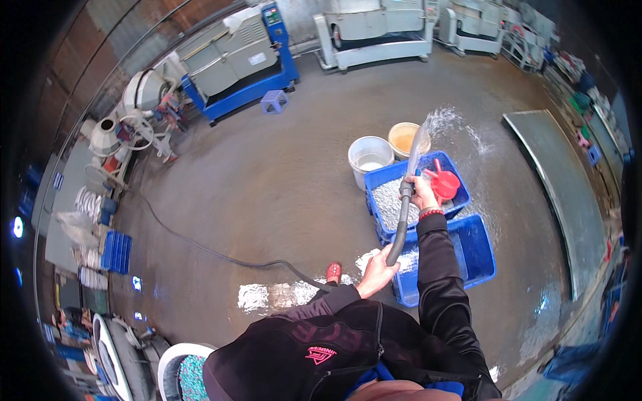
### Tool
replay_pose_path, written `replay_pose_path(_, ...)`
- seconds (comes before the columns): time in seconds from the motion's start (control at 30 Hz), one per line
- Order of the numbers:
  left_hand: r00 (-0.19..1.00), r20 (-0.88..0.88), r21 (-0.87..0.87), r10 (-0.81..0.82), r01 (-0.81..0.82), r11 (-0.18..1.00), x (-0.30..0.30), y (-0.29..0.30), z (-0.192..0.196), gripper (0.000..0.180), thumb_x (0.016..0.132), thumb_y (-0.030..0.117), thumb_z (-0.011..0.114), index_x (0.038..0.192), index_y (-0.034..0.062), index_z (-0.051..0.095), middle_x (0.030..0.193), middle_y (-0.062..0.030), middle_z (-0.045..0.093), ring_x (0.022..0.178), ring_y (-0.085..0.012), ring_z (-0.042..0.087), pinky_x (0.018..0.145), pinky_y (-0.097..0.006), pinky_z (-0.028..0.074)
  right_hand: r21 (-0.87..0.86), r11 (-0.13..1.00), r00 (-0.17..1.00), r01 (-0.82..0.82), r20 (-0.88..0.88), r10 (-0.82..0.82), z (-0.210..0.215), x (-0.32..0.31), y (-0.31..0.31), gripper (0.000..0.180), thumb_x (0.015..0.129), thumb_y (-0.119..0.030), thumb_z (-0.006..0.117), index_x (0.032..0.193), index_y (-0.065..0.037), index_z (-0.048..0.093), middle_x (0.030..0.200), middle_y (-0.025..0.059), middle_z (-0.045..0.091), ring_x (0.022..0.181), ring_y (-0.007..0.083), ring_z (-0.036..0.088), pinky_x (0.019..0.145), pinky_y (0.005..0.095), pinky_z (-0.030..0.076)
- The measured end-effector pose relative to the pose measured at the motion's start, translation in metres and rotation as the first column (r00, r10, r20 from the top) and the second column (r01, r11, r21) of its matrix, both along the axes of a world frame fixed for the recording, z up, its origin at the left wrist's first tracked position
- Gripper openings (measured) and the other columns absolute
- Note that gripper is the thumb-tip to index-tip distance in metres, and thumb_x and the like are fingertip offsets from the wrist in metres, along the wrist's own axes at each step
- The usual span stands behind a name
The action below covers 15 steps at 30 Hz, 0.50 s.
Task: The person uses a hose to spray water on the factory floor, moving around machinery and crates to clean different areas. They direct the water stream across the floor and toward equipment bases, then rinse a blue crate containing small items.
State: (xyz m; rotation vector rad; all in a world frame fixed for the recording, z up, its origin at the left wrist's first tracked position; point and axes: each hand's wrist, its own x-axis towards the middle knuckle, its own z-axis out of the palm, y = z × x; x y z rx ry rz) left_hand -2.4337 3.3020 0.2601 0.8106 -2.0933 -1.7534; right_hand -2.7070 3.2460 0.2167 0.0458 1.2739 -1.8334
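I'm watching, through my remote feed, a thick grey hose [402, 230] bowing gently right of the frame's centre, its free end pointing toward the upper right. A ringed fitting [406, 189] is sitting at that end. Water [417, 148] is shooting out, breaking into white spray. A slimmer dark line [221, 255] is snaking from the left toward lower centre; I'm not seeing whether they're joining.

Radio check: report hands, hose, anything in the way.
Left hand gripping gray hose, right hand gripping near its outlet. Water jetting past blue crate of white pieces. Red scoop in crate, near right hand; nothing seen blocking jet.
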Motion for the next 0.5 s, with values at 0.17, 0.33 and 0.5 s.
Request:
replay_pose_path(0.17, 0.989, -0.013, 0.145, 0.147, -0.143, 0.979, 0.007, -0.070, -0.002, 0.053, 0.075, 0.007, 0.062, 0.126, 0.0048, 0.046, 0.085, -0.0068, 0.057, 0.070, -0.0141, 0.053, 0.066, -0.029, 0.043, 0.071, 0.970, 0.972, -0.234, 0.030, 0.232, -0.013, 0.030, -0.130, 0.024, 0.071, -0.006, 0.060, 0.093, 0.000, 0.053, 0.076, 0.0131, 0.053, 0.061, 0.0277, 0.054, 0.050, 0.0527, 0.051)
replay_pose_path(0.33, 0.959, 0.020, 0.240, 0.283, -0.279, 0.930, 0.017, -0.183, -0.005, 0.056, 0.074, 0.012, 0.066, 0.125, 0.0019, 0.046, 0.105, -0.0150, 0.061, 0.096, -0.0207, 0.058, 0.087, -0.032, 0.044, 0.151, 0.901, 0.913, -0.406, 0.026, 0.407, -0.051, 0.075, -0.274, 0.026, 0.072, -0.007, 0.059, 0.095, 0.002, 0.052, 0.079, 0.0148, 0.053, 0.064, 0.0299, 0.056, 0.053, 0.0545, 0.052)
replay_pose_path(0.5, 0.915, 0.173, 0.309, 0.365, -0.403, 0.862, 0.041, -0.296, -0.026, 0.047, 0.075, 0.016, 0.068, 0.116, 0.0017, 0.051, 0.071, -0.0084, 0.056, 0.063, -0.0172, 0.055, 0.060, -0.033, 0.044, 0.265, 0.816, 0.858, -0.513, 0.142, 0.493, -0.108, 0.113, -0.393, 0.026, 0.074, -0.015, 0.059, 0.091, 0.003, 0.053, 0.078, 0.0157, 0.052, 0.066, 0.0298, 0.057, 0.052, 0.0524, 0.053)
